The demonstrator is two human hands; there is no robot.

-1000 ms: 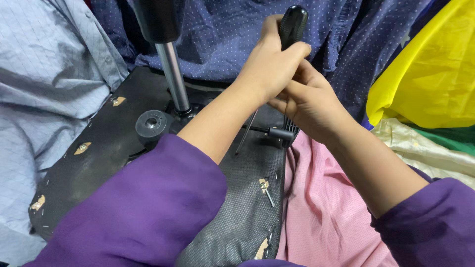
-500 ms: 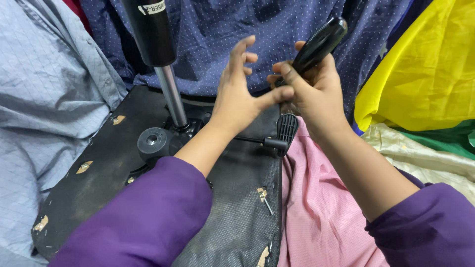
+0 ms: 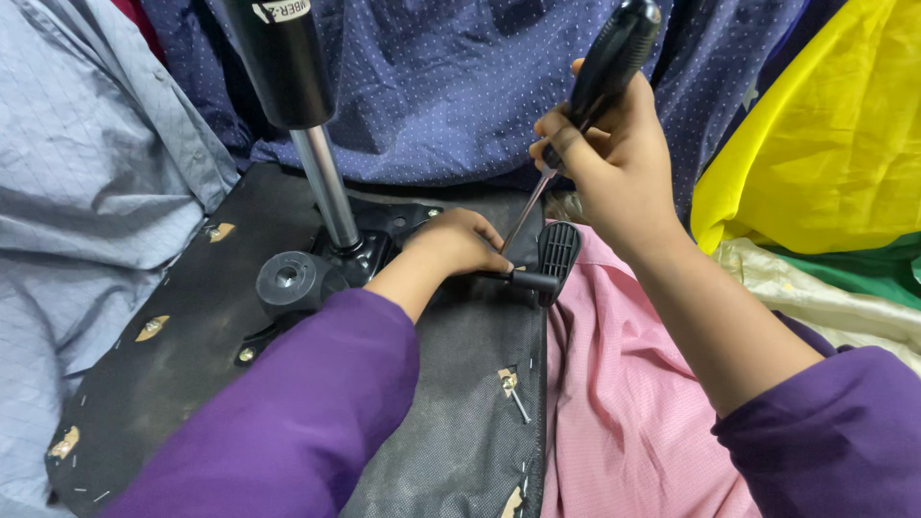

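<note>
Around you lie a grey shirt (image 3: 86,192) at the left, dotted navy cloth (image 3: 451,86) at the far side, yellow fabric (image 3: 825,134) at the right and pink cloth (image 3: 624,403) near you. The metal column (image 3: 326,187) stands left of your hands. Your right hand (image 3: 614,158) clasps the screwdriver (image 3: 600,82), tip angled down beside the black lever (image 3: 552,259) on the chair base (image 3: 192,326). Your left hand (image 3: 460,245), open in the air half a second ago, now rests curled on the mechanism by the lever; its grip hides underneath.

The seat underside (image 3: 192,355) lies at centre. The gas-lift column (image 3: 321,182) rises from the mechanism plate toward 12 o'clock. The knob (image 3: 286,278) sits at the column's 7 o'clock. The lever paddle (image 3: 558,251) lies at its 3 o'clock, with the screwdriver (image 3: 595,82) above it.
</note>
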